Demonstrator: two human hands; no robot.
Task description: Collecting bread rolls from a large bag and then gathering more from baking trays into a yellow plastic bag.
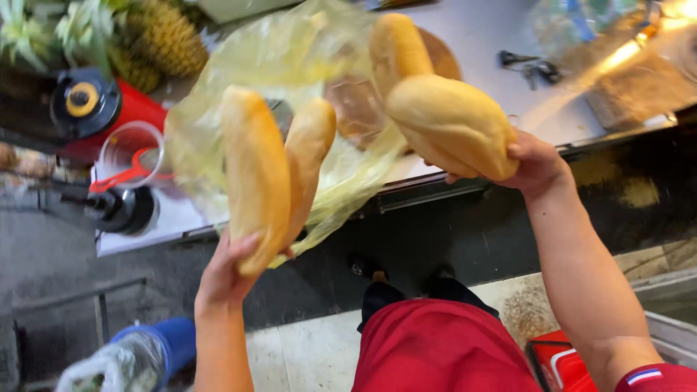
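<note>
Bread rolls (pixel 450 125), light and crusty, easily crushed: my right hand (pixel 534 163) grips two by their ends; my left hand (pixel 229 272) clasps two rolls (pixel 255 174) against plastic bag (pixel 290 65).

We seem to be at a street-side food and juice stall rather than a home kitchen. Just beyond the fingers of our left hand (pixel 225 272), which grips two baguettes (pixel 272 170) against a thin yellow plastic bag (pixel 218 123), a white counter (pixel 479 36) carries a red blender (pixel 109 109) and a heap of pineapples (pixel 156 36). Past the fingers of our right hand (pixel 534 163), holding two more baguettes (pixel 450 123), lie a round wooden board (pixel 443 54) and keys (pixel 530 67), with pavement below.
</note>
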